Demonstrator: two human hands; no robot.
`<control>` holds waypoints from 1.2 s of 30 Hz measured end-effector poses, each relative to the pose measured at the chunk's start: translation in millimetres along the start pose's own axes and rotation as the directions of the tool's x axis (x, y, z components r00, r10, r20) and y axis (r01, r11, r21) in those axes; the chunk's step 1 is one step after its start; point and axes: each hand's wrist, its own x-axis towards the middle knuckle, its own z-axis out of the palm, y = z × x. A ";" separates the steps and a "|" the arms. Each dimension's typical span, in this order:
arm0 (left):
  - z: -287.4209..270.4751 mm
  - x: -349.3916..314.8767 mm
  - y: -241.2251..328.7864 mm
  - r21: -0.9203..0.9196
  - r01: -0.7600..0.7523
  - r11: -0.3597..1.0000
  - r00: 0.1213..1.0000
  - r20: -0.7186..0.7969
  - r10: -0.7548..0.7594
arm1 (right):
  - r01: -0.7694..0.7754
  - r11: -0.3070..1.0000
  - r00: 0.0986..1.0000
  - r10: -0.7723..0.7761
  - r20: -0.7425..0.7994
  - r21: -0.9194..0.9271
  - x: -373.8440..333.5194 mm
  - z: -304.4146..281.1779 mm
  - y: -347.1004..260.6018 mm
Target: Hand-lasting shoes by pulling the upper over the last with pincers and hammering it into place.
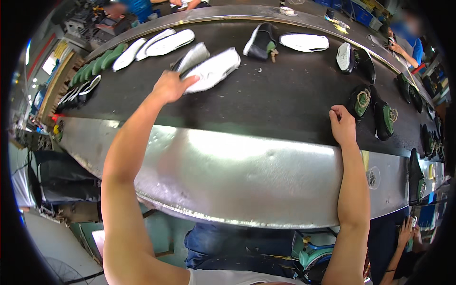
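My left hand [172, 87] is closed on a shoe with its white sole [213, 70] facing up, thumb across the sole near one end. A second, paler-soled shoe [194, 57] lies against it just behind; whether my fingers hold that one too is hidden. At the right, my right hand [343, 124] rests over the dark conveyor belt with its fingers curled in, and nothing shows in them. Close beside it are two black shoes on green shoe lasts, one [359, 102] just beyond my fingers and the other [384, 116] further right.
Along the belt's [275, 95] far side lie white-soled shoes [171, 42], a black shoe [261, 42] and green lasts [99, 61]. A metal ledge [237, 175] runs along the near side. Other people work across the belt and at the lower right, where a co-worker's hand [405, 232] shows.
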 end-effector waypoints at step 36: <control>133.1 -496.9 28.8 -0.982 -0.167 -0.093 0.909 -0.189 0.372 | -0.915 0.147 0.397 0.166 0.903 0.376 -533.9 -160.0 -162.0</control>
